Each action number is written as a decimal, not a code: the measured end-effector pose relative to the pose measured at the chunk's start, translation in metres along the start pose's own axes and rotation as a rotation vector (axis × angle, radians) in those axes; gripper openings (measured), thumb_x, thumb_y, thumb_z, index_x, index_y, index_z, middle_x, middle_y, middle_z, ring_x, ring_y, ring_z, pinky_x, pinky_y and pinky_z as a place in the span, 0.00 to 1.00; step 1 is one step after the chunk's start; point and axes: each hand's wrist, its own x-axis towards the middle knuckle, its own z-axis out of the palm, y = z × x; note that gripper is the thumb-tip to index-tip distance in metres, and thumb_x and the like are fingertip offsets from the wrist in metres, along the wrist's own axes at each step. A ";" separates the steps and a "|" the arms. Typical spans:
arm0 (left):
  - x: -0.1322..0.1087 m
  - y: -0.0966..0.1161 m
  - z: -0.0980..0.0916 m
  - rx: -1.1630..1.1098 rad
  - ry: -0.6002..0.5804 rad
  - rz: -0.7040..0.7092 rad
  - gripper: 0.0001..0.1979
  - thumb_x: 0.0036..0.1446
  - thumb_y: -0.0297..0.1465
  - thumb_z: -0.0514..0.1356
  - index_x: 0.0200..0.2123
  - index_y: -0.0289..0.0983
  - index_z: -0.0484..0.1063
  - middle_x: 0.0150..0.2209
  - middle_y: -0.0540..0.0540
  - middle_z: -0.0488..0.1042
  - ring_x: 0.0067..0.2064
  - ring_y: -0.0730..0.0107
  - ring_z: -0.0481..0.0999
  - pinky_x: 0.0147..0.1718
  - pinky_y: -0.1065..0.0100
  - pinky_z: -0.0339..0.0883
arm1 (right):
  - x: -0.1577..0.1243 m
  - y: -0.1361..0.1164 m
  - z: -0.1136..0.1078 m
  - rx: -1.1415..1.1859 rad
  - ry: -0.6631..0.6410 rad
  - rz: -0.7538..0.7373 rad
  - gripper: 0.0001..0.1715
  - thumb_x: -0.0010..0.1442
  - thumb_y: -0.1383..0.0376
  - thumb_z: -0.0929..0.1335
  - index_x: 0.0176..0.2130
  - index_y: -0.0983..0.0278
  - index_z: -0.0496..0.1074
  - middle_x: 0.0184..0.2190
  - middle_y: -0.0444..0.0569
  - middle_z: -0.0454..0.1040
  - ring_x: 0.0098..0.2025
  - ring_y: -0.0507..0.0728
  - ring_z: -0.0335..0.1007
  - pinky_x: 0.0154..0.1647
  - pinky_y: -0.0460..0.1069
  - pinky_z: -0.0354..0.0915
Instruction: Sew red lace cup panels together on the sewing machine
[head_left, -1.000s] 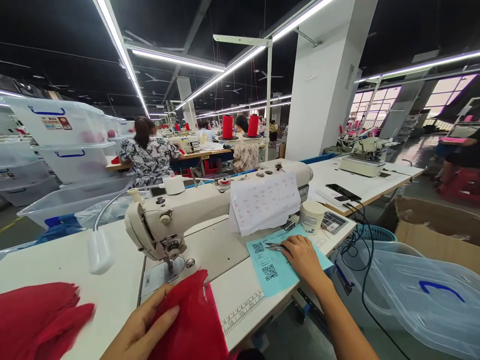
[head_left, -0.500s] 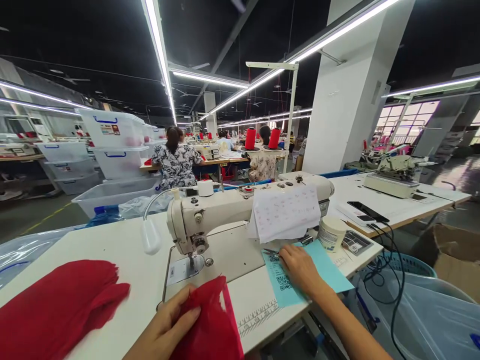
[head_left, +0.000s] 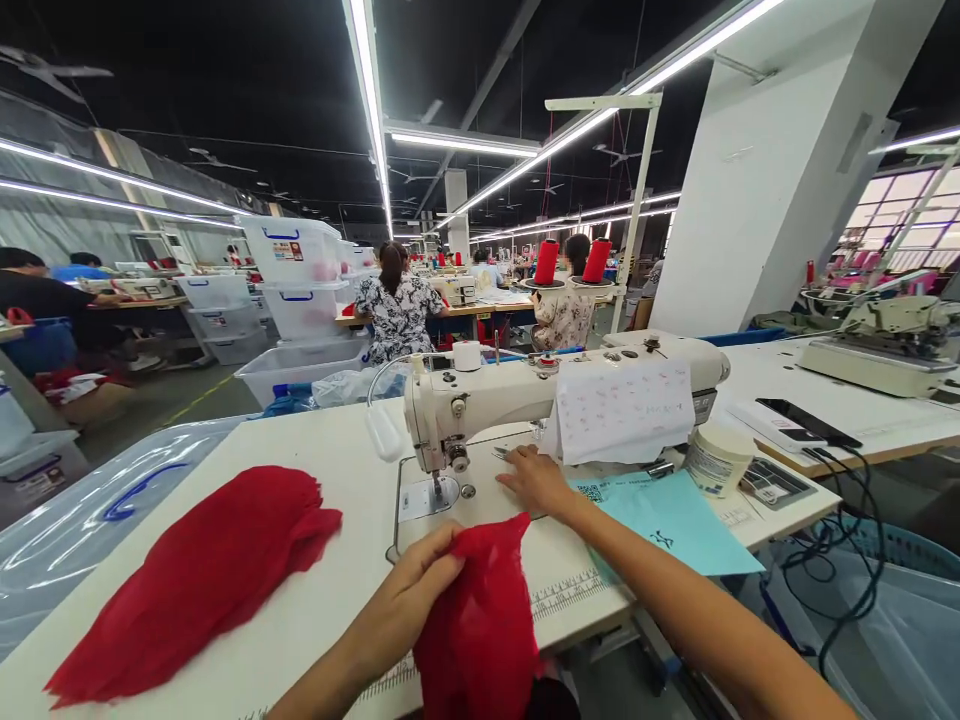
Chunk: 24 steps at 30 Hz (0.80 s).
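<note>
My left hand (head_left: 420, 585) is closed on the top of a red fabric piece (head_left: 480, 620) that hangs over the front edge of the white table (head_left: 330, 440). My right hand (head_left: 536, 480) rests on the bed of the cream sewing machine (head_left: 510, 395), right of the needle. Its fingers are drawn together, and the tip of small metal thread snips (head_left: 501, 453) sticks out of them. A pile of red fabric (head_left: 202, 570) lies on the table to the left.
A blue paper slip (head_left: 675, 520), a white jar (head_left: 716, 460) and a phone (head_left: 806, 420) lie right of the machine, which has a white sheet (head_left: 622, 410) draped over it. A clear plastic bin (head_left: 75, 520) stands at the left. Other people sew at tables behind.
My right hand left the blue slip and moved left onto the machine bed, taking the snips along. My left hand closed on the red piece. The view swung left.
</note>
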 end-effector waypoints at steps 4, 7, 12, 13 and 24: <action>0.012 -0.001 0.006 -0.033 -0.093 0.056 0.09 0.48 0.38 0.57 0.28 0.40 0.72 0.29 0.48 0.70 0.33 0.65 0.68 0.33 0.70 0.64 | -0.044 -0.011 -0.030 0.604 -0.184 -0.262 0.25 0.67 0.59 0.46 0.54 0.64 0.56 0.47 0.52 0.68 0.47 0.52 0.66 0.45 0.48 0.63; 0.024 0.001 0.021 -0.012 -0.156 0.064 0.10 0.50 0.38 0.54 0.28 0.39 0.69 0.27 0.49 0.67 0.29 0.68 0.65 0.27 0.71 0.61 | -0.069 -0.019 -0.050 0.970 -0.221 -0.280 0.23 0.57 0.56 0.62 0.49 0.65 0.63 0.41 0.50 0.71 0.42 0.55 0.68 0.42 0.48 0.64; 0.042 0.004 0.046 0.233 -0.186 0.130 0.03 0.43 0.26 0.50 0.25 0.37 0.61 0.23 0.53 0.60 0.26 0.72 0.60 0.25 0.72 0.54 | -0.086 -0.015 -0.084 0.848 0.044 -0.048 0.11 0.50 0.64 0.60 0.27 0.67 0.69 0.21 0.43 0.66 0.24 0.50 0.60 0.25 0.44 0.57; 0.046 0.004 0.049 0.304 -0.158 0.161 0.04 0.40 0.25 0.49 0.24 0.37 0.60 0.23 0.53 0.61 0.26 0.71 0.61 0.26 0.71 0.54 | -0.088 -0.010 -0.093 0.848 0.077 -0.013 0.11 0.49 0.63 0.60 0.27 0.67 0.69 0.21 0.43 0.66 0.24 0.50 0.59 0.24 0.44 0.56; 0.077 0.003 0.058 -0.041 -0.273 -0.221 0.08 0.47 0.33 0.56 0.27 0.33 0.68 0.24 0.48 0.72 0.27 0.69 0.72 0.26 0.72 0.61 | -0.120 0.048 -0.132 0.871 0.168 0.338 0.21 0.44 0.49 0.65 0.21 0.66 0.64 0.17 0.41 0.59 0.21 0.49 0.52 0.21 0.44 0.47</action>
